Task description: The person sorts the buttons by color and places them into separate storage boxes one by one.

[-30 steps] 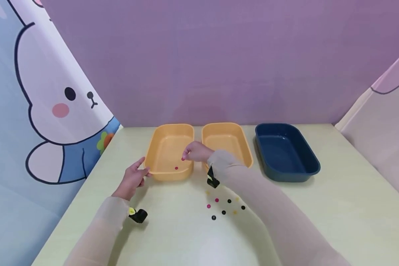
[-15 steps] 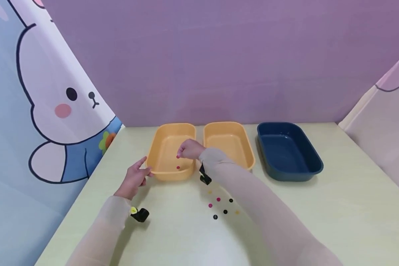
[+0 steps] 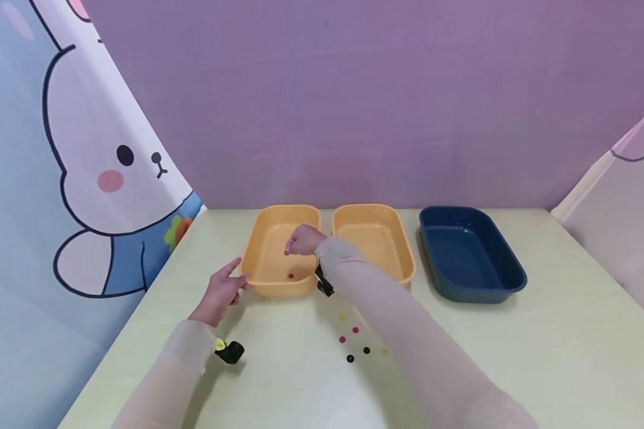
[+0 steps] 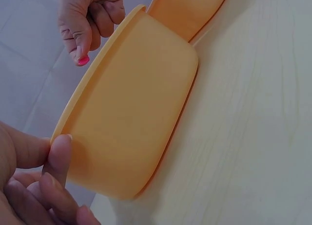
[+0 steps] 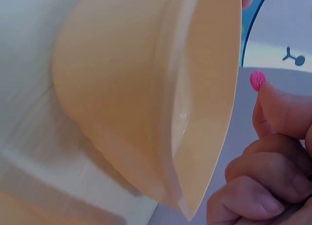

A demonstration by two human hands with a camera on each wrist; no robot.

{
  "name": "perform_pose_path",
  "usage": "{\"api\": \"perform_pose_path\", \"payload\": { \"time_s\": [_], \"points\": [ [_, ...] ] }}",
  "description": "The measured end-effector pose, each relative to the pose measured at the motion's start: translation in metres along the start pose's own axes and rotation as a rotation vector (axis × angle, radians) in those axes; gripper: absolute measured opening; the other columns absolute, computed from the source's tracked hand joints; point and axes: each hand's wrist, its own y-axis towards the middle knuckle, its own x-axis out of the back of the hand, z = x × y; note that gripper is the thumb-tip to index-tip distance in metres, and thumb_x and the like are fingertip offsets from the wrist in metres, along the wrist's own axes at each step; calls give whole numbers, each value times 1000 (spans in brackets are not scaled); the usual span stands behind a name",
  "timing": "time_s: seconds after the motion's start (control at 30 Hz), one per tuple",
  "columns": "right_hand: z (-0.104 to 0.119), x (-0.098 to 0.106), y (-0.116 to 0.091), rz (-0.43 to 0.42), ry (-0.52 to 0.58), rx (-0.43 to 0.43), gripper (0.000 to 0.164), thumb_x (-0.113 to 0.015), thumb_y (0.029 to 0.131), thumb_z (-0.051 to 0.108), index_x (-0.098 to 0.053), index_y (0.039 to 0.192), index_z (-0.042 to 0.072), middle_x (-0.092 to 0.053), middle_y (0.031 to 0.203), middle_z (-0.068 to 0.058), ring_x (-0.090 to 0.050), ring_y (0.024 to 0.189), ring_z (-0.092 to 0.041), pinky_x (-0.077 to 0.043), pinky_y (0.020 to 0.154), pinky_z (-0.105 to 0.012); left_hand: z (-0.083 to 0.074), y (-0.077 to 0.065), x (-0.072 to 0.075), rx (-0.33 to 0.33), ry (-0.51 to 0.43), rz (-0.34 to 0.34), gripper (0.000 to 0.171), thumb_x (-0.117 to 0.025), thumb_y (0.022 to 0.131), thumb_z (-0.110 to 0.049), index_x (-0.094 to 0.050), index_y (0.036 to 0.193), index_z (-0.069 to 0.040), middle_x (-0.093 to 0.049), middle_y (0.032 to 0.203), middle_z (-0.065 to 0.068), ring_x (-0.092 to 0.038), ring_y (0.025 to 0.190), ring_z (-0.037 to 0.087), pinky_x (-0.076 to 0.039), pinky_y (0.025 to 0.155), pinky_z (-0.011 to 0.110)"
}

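Note:
My right hand [image 3: 305, 239] pinches a pink button [image 5: 258, 80] between thumb and finger, over the left yellow-orange tray [image 3: 268, 247]. In the left wrist view the held button shows at the fingertips, above the tray's rim. Another pink button [image 3: 291, 276] lies inside this tray near its front. My left hand [image 3: 221, 294] grips the tray's front left corner, thumb and finger pinching the rim [image 4: 80, 88]. On the table in front lie loose pink buttons [image 3: 355, 330], black buttons [image 3: 350, 358] and yellow buttons [image 3: 384, 351]. My right forearm may hide others.
A second yellow-orange tray [image 3: 378, 247] stands just right of the first, partly behind my right sleeve. Further right is a dark blue tray [image 3: 464, 253]. A purple cloth wall [image 3: 365, 107] rises behind the table [image 3: 284, 369], and a rabbit-print cloth hangs at the left.
My right hand has moved slightly left, further over the left tray, with the pink button still pinched. My left hand keeps its grip on the rim. The head view has shifted slightly.

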Motion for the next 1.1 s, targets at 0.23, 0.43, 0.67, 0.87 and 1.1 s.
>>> {"api": "perform_pose_path", "payload": {
  "time_s": [0.23, 0.43, 0.67, 0.87, 1.1],
  "points": [
    [-11, -3, 30, 30, -36, 26, 15, -62, 89, 13, -76, 83, 11, -70, 88, 3, -56, 83, -10, -43, 75, -20, -2, 3, 1, -14, 10, 8, 61, -48, 100, -13, -19, 153, -9, -61, 66, -8, -36, 47, 10, -34, 50, 22],
    [-10, -4, 35, 29, -30, -2, 15, -63, 88, 13, -77, 80, 14, -70, 87, 6, -55, 78, -9, -43, 72, -20, -2, 2, -1, -39, 12, 33, 61, -47, 101, -12, -17, 153, -7, -60, 66, -8, -38, 50, 10, -36, 52, 22],
    [-10, -14, 31, 27, -47, -41, 12, -66, 87, 15, -78, 83, 14, -70, 88, 4, -56, 77, -10, -44, 72, -22, 2, 0, 1, -24, 28, 30, 60, -44, 102, -13, -15, 154, -8, -60, 66, -7, -36, 50, 10, -35, 51, 22],
    [-28, -23, 46, 18, -35, -71, 8, -71, 84, 20, -77, 83, 15, -69, 88, 4, -59, 82, -12, -47, 78, -26, 1, 1, 1, -17, 31, 35, 60, -44, 102, -14, -14, 154, -9, -61, 67, -7, -38, 52, 11, -36, 53, 22],
    [-15, -8, 31, 20, -15, -25, 9, -69, 87, 14, -76, 85, 10, -70, 87, 2, -59, 86, -10, -45, 79, -21, 0, -2, 2, -18, 61, 42, 61, -44, 102, -14, -12, 154, -9, -60, 67, -7, -38, 53, 11, -36, 54, 23]
  ]
}}
